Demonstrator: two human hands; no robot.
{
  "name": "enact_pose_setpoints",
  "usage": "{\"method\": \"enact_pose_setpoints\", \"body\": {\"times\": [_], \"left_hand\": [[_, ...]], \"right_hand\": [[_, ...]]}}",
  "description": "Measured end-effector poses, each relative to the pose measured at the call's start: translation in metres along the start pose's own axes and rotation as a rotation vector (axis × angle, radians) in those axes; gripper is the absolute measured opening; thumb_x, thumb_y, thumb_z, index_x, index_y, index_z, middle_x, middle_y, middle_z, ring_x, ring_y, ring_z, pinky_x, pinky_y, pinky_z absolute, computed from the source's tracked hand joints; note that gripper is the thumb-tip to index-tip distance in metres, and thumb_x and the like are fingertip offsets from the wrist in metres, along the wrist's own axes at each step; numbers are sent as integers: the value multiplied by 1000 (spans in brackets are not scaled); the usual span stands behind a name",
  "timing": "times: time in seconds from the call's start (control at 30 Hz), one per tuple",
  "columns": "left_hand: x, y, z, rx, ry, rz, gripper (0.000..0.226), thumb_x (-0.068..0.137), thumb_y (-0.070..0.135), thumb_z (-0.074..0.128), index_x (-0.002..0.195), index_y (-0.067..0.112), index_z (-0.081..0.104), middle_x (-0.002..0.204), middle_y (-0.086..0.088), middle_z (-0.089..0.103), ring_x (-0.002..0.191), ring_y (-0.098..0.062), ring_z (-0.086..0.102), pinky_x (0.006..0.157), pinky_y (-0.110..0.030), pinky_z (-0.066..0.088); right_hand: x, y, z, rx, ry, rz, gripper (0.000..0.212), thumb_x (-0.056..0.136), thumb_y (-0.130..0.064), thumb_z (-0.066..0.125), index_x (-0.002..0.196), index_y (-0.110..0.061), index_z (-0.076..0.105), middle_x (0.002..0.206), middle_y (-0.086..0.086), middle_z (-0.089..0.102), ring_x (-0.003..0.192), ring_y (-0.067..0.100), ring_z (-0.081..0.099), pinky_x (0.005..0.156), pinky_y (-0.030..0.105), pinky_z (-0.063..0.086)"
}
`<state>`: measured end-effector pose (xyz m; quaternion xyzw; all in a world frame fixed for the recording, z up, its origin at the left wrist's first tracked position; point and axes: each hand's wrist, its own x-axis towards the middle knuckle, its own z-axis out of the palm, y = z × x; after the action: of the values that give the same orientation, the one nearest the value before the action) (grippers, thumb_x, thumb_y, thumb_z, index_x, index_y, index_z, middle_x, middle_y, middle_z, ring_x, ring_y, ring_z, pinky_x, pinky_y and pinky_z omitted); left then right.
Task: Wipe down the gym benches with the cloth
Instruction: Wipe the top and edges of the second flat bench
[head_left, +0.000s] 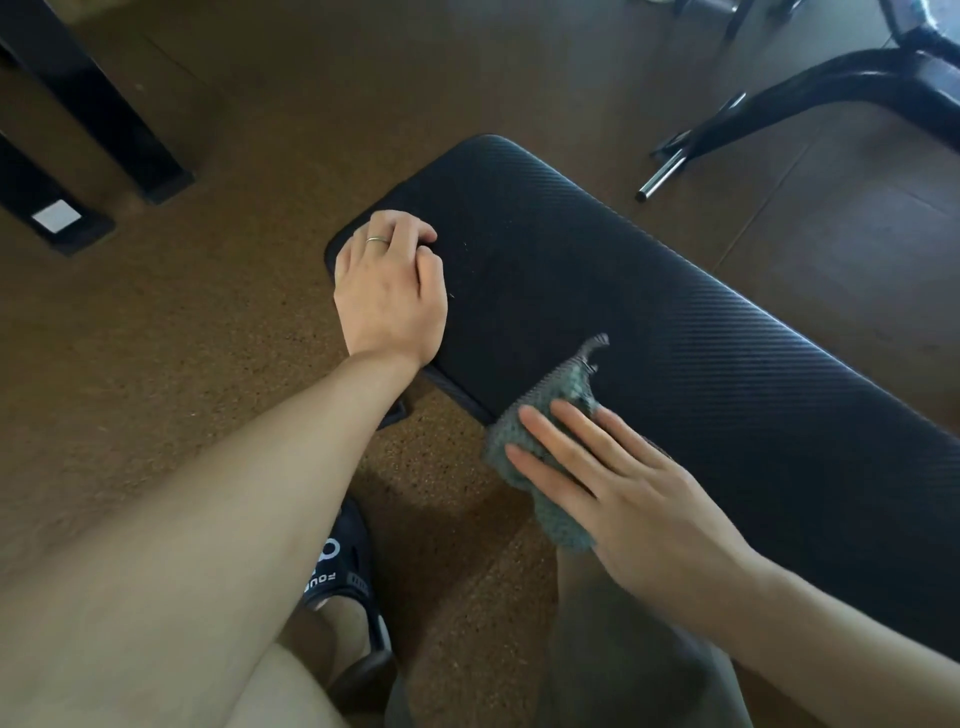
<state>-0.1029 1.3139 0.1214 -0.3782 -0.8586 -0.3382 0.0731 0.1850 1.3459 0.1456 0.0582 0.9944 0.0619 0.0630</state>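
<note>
Our right hand (618, 483), fingers spread flat, presses cloth (545, 441) on bench (675, 312) near edge; left hand (389, 280), fingers curled, rests at its end.

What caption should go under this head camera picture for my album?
Right hand presses a grey cloth on the black bench pad while the left hand rests near its end.

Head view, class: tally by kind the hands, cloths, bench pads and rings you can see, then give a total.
Hands: 2, the left hand and the right hand
Cloths: 1
Bench pads: 1
Rings: 1
Total: 5
</note>
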Motion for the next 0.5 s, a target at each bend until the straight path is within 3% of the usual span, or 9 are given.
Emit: {"method": "enact_pose_setpoints", "body": {"times": [0.13,0.27,0.4,0.5], "left_hand": [[0,-2,1,-22,14,3,31,96,23,36,108,18,64,121,2,61,115,-18,56,108,-39,37],[2,-1,-3,-14,-4,1,31,96,26,37,108,19,64,121,3,61,115,-19,56,108,-40,36],[9,-4,-20,-78,-148,12,38,99,30,33,120,18,62,131,0,56,124,-20,50,111,-42,33],[15,-23,-30,52,-202,-112,51,104,36,22,148,22,42,156,-3,38,147,-23,31,125,-45,13]], "right_hand": [[70,-4,-9,47,17,4,86,93,-27,65,165,-20,18,172,10,13,159,33,12,129,48,7],[97,-14,-13,109,50,65,86,99,-24,60,166,-22,6,174,7,3,160,28,-1,128,45,0],[41,-11,-8,178,39,127,81,96,-29,54,165,-16,15,173,7,12,159,26,11,128,48,19],[2,-6,-2,141,-8,157,87,89,-26,58,165,-15,18,173,7,14,159,26,14,126,46,21]]}}
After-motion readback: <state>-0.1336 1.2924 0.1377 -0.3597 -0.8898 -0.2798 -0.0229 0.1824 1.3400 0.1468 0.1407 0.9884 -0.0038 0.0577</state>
